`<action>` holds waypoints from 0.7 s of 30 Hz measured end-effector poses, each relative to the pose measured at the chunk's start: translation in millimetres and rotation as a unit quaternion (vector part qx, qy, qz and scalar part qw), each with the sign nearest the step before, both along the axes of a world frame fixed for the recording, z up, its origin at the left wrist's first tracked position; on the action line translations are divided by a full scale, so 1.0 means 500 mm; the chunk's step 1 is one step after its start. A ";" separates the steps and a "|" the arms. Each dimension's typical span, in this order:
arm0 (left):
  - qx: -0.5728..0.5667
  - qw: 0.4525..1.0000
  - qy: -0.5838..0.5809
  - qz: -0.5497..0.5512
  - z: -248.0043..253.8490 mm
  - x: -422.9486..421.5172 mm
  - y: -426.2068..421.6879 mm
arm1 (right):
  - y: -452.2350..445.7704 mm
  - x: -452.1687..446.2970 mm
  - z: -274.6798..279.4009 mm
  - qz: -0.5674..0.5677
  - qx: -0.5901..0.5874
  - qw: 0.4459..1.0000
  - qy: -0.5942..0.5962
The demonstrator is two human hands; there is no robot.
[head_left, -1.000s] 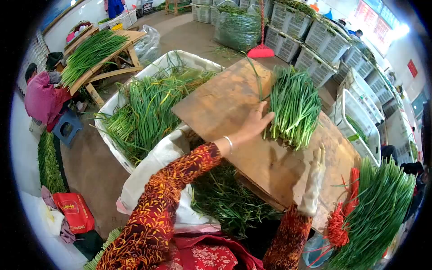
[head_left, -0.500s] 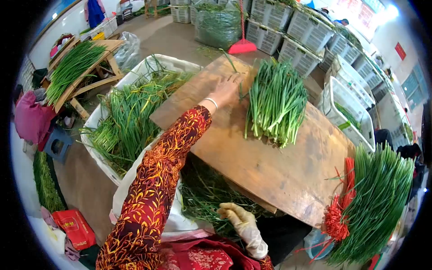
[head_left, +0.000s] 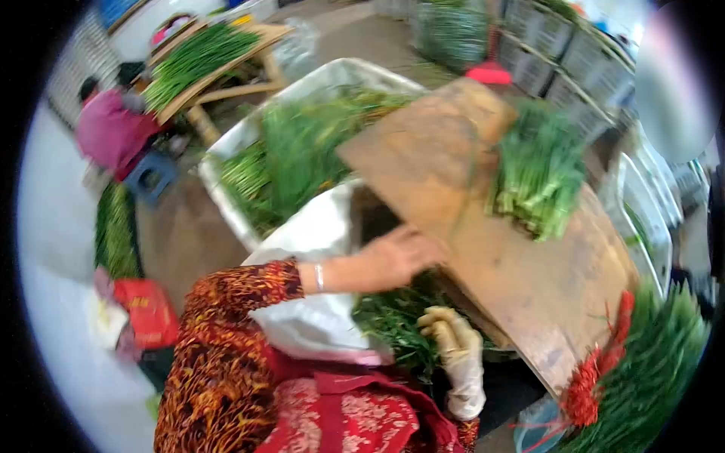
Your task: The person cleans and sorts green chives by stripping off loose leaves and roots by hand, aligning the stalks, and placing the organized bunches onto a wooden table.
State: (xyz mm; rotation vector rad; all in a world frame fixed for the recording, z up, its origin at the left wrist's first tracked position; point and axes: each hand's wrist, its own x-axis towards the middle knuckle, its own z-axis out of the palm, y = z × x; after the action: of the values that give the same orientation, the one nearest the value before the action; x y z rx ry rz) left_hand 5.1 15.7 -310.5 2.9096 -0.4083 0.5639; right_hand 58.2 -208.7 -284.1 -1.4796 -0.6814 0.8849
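Observation:
My left hand (head_left: 400, 258), bare with a bracelet at the wrist, is at the near edge of the wooden board (head_left: 423, 143), over the gap beside it. Motion smears its fingers. A thin green stalk (head_left: 470, 181) lies faintly on the board, running toward the fingertips; whether they touch it is unclear. My right hand (head_left: 457, 355), in a pale glove, hangs below the board's edge with loosely curled fingers, apparently holding nothing. Loose greens (head_left: 396, 325) lie below both hands. A bundle of green stalks (head_left: 538, 174) with pale ends rests on the board.
A white crate (head_left: 226, 196) of loose greens stands left of the board. Red ties (head_left: 585, 389) and a large heap of green stalks (head_left: 649, 370) are at the right. A person in a pink top (head_left: 113, 132) sits by another board at the far left. Crates (head_left: 581, 98) are stacked behind.
My left hand has come back from the board's far part to its near edge. My right hand stays low near my lap. The whole view has shifted, with things appearing farther right.

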 end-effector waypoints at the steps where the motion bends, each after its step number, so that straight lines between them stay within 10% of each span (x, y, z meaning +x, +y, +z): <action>1: -0.008 1.000 -0.001 -0.009 -0.008 -0.038 -0.033 | 0.009 0.003 0.006 -0.019 0.022 0.999 -0.024; 8: -0.141 0.940 0.287 -0.120 0.006 -0.199 -0.125 | 0.108 -0.028 -0.034 0.129 -0.025 0.985 -0.114; 14: -0.347 0.900 -0.089 0.248 0.157 -0.255 0.173 | 0.117 -0.066 -0.134 0.193 -0.143 0.970 -0.038; 21: -0.418 0.686 -0.095 0.588 -0.101 -0.235 0.570 | 0.145 -0.071 -0.207 0.160 -0.234 0.959 0.022</action>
State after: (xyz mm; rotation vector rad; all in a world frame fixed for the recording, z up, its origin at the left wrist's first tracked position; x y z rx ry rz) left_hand -112.7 300.8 -360.9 1.8169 1.4327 0.8405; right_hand 22.7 -136.3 -387.8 -1.7883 -0.7211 1.3964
